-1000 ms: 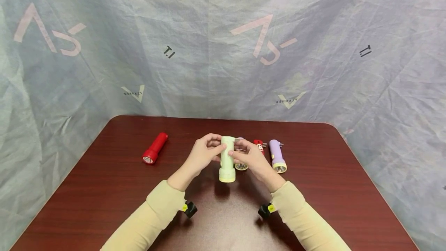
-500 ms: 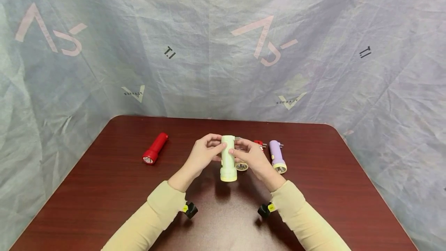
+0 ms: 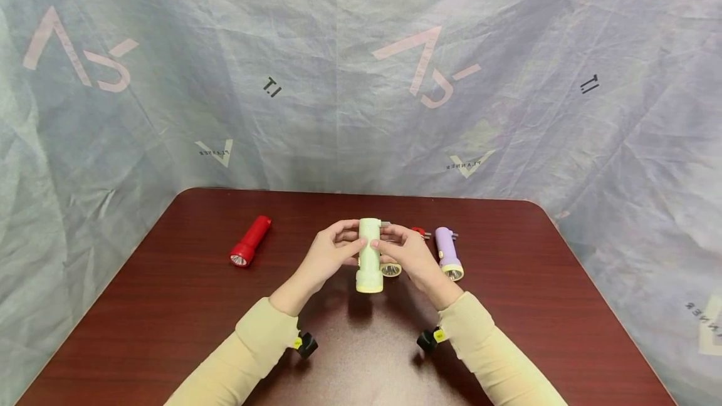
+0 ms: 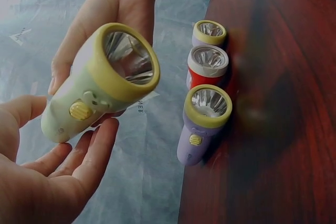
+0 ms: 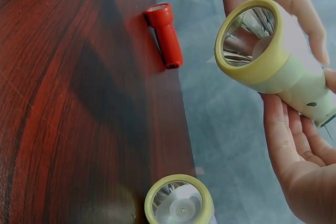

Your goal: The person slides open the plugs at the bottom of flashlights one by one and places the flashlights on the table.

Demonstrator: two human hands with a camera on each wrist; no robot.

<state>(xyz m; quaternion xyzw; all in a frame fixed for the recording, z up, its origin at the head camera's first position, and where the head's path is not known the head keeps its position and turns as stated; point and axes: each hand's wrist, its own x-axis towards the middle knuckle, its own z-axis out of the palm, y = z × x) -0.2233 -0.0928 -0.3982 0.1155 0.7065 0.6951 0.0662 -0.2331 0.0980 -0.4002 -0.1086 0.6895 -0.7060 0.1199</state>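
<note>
Torch (image 3: 370, 259) in two hands above a table (image 3: 141, 312)

The green torch is raised off the dark red wooden top, at the middle of the scene, its wide, yellow-rimmed end toward the near side. Metal prongs (image 3: 386, 223) stick out to the right from its far end. A ribbed yellow button (image 4: 80, 110) sits on its left side.

The left hand (image 3: 331, 248) grasps the torch from the left, the right hand (image 3: 413, 254) from the right. Both thumbs press the near face, tips close together; the fingers curve behind.

On the left of the table lies a red torch (image 3: 251, 241), lens toward the near left. On the right, three more lie in a row. A purple torch (image 3: 390, 269) shows its yellow rim behind the green one, partly covered by the right hand. Next comes a red-and-white torch (image 4: 208, 67), mostly hidden from the head view. A second purple torch (image 3: 447, 250) is farthest right, lens near and prongs pointing right.

Cream sleeves (image 3: 225, 362) cover the arms, with a small black device (image 3: 307, 344) at each wrist. A grey printed cloth (image 3: 338, 67) hangs beyond the table.
</note>
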